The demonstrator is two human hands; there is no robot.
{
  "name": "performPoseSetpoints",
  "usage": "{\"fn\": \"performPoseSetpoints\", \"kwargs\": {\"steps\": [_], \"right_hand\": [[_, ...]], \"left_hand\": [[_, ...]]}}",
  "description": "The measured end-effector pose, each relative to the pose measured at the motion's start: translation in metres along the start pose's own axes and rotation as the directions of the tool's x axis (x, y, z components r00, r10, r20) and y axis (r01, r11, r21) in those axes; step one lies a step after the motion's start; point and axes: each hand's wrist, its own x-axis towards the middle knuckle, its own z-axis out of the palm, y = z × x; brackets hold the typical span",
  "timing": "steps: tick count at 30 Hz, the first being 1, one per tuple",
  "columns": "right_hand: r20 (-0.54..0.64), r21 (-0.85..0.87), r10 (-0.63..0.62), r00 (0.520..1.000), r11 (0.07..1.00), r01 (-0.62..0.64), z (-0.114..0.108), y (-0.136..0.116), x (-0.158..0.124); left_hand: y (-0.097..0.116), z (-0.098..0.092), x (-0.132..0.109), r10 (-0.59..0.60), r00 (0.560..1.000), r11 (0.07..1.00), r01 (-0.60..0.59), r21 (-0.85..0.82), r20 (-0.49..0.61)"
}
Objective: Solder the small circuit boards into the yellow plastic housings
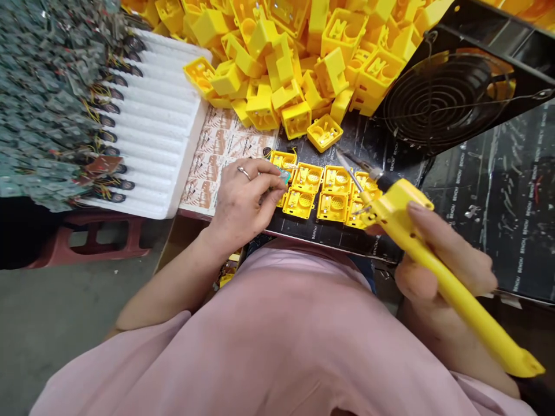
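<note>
I am pinching a green board [284, 175] with my left hand [245, 199] against the nearest yellow housing [281, 158], apparently steadying it, while my right hand [442, 263] is gripping the soldering iron [405, 219], tip poised over the adjacent housings [336, 193].

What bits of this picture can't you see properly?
- Head view, small green part in the left hand: mostly covered by the fingers, too small to identify.
- Head view, soldering iron in the right hand: tip blurred, contact with the yellow cases unclear.
- Head view, circuit boards at left: blurred, cut off by the edge.
- Head view, loose yellow pile: runs past the top edge.
</note>
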Motion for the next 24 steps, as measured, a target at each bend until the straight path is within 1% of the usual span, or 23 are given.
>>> {"fn": "performPoseSetpoints", "kwargs": {"steps": [2,4,8,10,13,16,19,22,24], "right_hand": [[0.039,0.033,-0.071,0.997,0.997,0.070,0.011,-0.008,0.013],[0.066,0.025,-0.104,0.992,0.994,0.103,0.025,-0.017,0.027],[0.097,0.006,-0.137,0.986,0.991,0.137,0.056,-0.025,0.044],[0.128,-0.008,-0.135,0.982,0.991,0.137,0.070,-0.022,0.047],[0.143,-0.043,-0.128,0.981,0.990,0.136,0.086,-0.017,0.049],[0.173,-0.053,-0.131,0.976,0.989,0.142,0.098,-0.016,0.054],[0.183,-0.043,-0.150,0.972,0.986,0.160,0.105,-0.018,0.059],[0.149,-0.027,-0.160,0.976,0.986,0.166,0.108,-0.018,0.061],[0.119,-0.018,-0.163,0.979,0.986,0.166,0.107,-0.017,0.059]], "left_hand": [[-0.001,0.001,-0.002,-0.003,1.000,0.994,0.004,-0.113,0.011],[-0.002,0.003,-0.003,0.011,1.000,0.986,-0.009,-0.166,0.013],[-0.007,0.006,-0.007,0.072,0.997,0.984,-0.077,-0.159,-0.033],[-0.012,0.007,-0.008,0.103,0.993,0.986,-0.109,-0.128,-0.048],[-0.019,0.009,-0.010,0.197,0.975,0.975,-0.205,-0.082,-0.100],[-0.023,0.012,-0.010,0.261,0.950,0.953,-0.282,-0.112,-0.174],[-0.025,0.014,-0.010,0.275,0.938,0.942,-0.307,-0.139,-0.208],[-0.027,0.014,-0.009,0.274,0.933,0.944,-0.307,-0.121,-0.233],[-0.027,0.013,-0.008,0.248,0.941,0.957,-0.276,-0.093,-0.231]]}}
